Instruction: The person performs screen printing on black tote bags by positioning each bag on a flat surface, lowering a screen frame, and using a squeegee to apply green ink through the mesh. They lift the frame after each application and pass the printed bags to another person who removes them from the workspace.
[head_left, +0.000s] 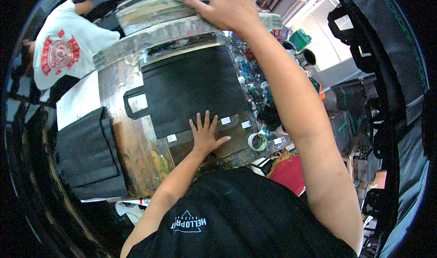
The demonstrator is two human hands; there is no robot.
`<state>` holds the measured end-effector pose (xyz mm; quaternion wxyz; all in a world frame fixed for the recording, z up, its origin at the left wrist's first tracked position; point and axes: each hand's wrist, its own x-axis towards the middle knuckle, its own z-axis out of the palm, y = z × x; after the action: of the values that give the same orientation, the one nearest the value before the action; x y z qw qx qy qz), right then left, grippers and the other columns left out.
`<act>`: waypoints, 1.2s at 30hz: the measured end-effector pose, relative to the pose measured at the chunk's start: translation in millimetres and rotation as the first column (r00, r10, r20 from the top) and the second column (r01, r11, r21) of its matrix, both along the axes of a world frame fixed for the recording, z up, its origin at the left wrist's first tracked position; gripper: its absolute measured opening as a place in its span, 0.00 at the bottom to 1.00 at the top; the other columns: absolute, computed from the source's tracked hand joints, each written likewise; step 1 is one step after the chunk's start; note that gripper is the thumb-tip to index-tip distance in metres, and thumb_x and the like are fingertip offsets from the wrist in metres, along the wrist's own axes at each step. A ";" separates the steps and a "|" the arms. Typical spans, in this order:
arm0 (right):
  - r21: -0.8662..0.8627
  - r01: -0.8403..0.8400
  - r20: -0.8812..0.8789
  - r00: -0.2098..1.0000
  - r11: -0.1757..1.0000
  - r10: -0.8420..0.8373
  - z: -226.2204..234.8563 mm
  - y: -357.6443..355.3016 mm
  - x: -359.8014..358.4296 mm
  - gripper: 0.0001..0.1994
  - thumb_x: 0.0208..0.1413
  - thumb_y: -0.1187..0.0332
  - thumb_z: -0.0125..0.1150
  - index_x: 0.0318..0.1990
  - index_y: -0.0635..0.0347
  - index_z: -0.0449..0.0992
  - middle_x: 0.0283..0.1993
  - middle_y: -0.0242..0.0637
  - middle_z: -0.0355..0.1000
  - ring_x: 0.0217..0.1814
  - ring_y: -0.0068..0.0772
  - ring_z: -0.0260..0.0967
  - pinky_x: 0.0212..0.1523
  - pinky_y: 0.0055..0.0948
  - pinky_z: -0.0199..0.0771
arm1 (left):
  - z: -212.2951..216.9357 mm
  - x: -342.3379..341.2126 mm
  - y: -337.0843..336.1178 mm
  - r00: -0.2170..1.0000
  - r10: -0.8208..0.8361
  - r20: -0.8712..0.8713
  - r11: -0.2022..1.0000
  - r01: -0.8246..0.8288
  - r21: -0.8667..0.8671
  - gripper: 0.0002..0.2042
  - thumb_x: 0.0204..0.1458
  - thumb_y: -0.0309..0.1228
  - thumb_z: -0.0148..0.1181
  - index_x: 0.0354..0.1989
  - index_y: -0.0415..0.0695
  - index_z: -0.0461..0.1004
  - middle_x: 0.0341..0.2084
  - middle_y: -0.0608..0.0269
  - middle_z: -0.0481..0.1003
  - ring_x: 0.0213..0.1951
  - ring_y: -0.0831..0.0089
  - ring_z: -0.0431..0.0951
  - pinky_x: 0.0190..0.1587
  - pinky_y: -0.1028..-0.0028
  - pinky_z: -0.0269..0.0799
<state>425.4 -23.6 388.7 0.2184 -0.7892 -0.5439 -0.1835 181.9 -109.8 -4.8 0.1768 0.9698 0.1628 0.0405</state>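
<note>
A stack of dark bags (88,155) lies at the desk's (136,153) left edge. The left hand (205,134) rests flat, fingers (199,121) spread wide and grasping nothing, on the near edge of the black bag (191,87). The bag lies flat mid-desk, its long axis running left-right and its handle pointing left. The right hand (225,5) presses on the raised frame (182,12) above, fingers extended, not clenched.

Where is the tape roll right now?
In the head view, the tape roll lies on the stained table at its near right edge, just right of the left hand pressing near the black bag.
</note>
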 end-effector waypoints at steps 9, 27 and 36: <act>0.079 -0.020 0.264 0.964 0.997 -0.001 -34.1 2.9 25.6 0.29 0.60 0.36 0.52 0.42 0.55 0.81 0.39 0.44 0.81 0.49 0.48 0.77 0.49 0.56 0.66 | 98.4 -12.3 63.6 0.963 0.256 0.089 0.873 -0.190 -0.449 0.52 0.51 0.70 0.58 0.75 0.42 0.56 0.74 0.41 0.55 0.74 0.42 0.53 0.74 0.47 0.49; -0.544 -0.160 -0.167 0.983 0.824 0.080 -232.3 -116.2 -53.4 0.30 0.47 0.63 0.74 0.58 0.50 0.67 0.52 0.41 0.71 0.58 0.47 0.69 0.51 0.56 0.63 | 87.5 -139.7 77.1 0.635 0.704 -0.319 -0.454 0.056 -0.889 0.59 0.50 0.81 0.35 0.79 0.47 0.31 0.75 0.40 0.45 0.72 0.37 0.54 0.67 0.48 0.64; -0.570 -0.151 -0.125 0.987 0.808 0.096 -247.0 -133.7 -90.8 0.30 0.45 0.61 0.76 0.54 0.52 0.67 0.48 0.38 0.72 0.54 0.44 0.69 0.47 0.52 0.63 | 74.8 -132.3 72.7 0.576 0.741 -0.345 -0.454 0.051 -0.890 0.57 0.52 0.81 0.36 0.79 0.51 0.33 0.75 0.47 0.48 0.68 0.45 0.62 0.64 0.50 0.67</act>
<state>334.6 -157.3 141.7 0.0047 -0.7886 -0.6135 0.0405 49.6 -37.1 70.0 0.8470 0.2325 0.4279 0.2131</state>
